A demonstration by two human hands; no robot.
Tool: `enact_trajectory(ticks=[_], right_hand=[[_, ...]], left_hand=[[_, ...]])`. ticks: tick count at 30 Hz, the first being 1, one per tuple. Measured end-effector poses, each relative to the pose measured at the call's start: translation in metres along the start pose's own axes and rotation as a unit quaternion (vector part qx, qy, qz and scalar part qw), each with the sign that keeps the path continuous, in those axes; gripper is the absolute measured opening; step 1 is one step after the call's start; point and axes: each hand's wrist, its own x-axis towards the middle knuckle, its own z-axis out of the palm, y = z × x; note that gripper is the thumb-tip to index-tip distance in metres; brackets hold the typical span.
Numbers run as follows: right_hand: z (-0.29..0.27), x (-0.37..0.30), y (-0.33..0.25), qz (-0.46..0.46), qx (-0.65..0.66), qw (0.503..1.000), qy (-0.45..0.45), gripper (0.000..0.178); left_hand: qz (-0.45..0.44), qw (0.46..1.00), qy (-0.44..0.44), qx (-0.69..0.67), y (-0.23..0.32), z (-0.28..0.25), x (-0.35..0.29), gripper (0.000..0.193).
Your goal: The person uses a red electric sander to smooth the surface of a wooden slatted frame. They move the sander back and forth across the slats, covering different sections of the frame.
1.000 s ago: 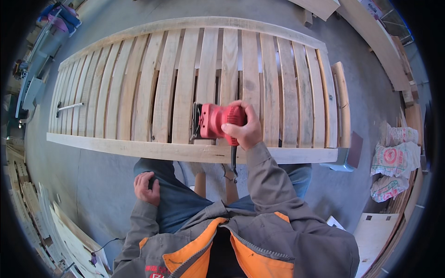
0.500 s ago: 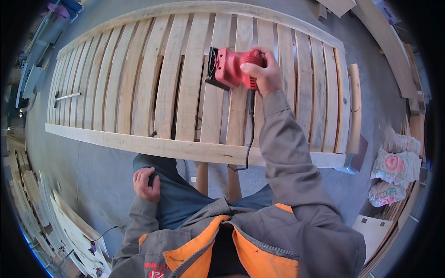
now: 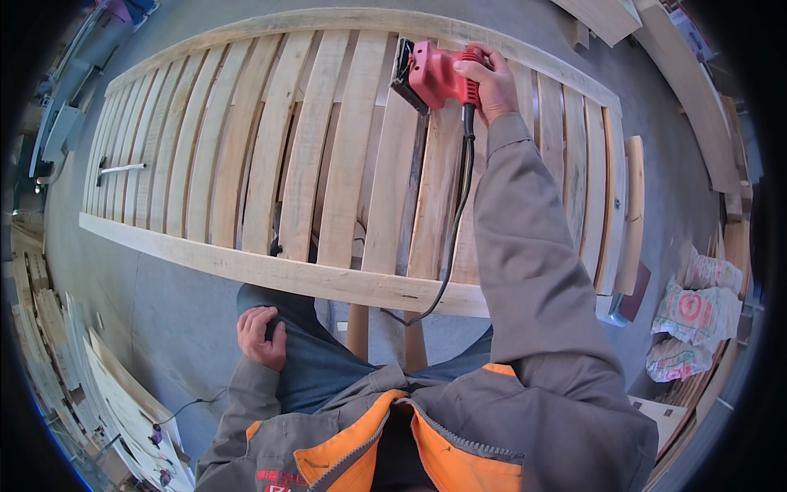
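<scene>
My right hand is wrapped round the back of a red electric sander. The sander is tipped on its side, its black sanding pad facing left, over the far part of a slatted wooden bed frame. From its underside a black power cord runs toward me, across the slats and over the near rail. My left hand rests on my left thigh with loosely curled fingers; I see nothing in it.
On the left slats lies a hammer. White printed sacks sit on the floor at right. Stacked boards line the left side, and long panels stand at the far right. A curved wooden piece adjoins the frame's right end.
My right hand has carried the sander farther away and a little to the right, toward the far rail. The cord trails after it. My left hand stays on my thigh.
</scene>
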Motion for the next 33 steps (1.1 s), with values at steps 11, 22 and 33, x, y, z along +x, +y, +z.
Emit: enact_trajectory(ticks=[11,22,33], right_hand=[[-0.007,-0.087,0.004,0.030,-0.011,0.999,-0.009,0.064],[0.008,-0.230,-0.007,0.064,-0.008,0.998,0.013,0.071],[0.013,-0.287,-0.012,0.075,-0.001,0.997,0.001,0.065]], left_hand=[[0.012,1.000,0.007,-0.007,0.000,-0.001,-0.005,0.032],[0.031,0.999,0.031,-0.003,-0.002,0.000,-0.016,0.032],[0.023,0.999,0.048,-0.014,-0.010,0.001,-0.029,0.031]])
